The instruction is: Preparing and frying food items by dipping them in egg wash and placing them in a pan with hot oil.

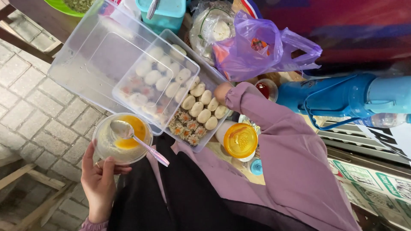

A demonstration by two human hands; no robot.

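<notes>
The person is wearing a loose mauve long-sleeved top, its cuff gathering at the right hand [222,91] (just beside the clear dumpling box [201,107]), and black clothing is showing below that box, toward the left hand [99,182].

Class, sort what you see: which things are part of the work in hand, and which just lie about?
In use: left hand, small bowl, spoon, right hand, dumpling box, its lid.

Lying about: purple bag, blue flask, yellow-lidded jar.
</notes>
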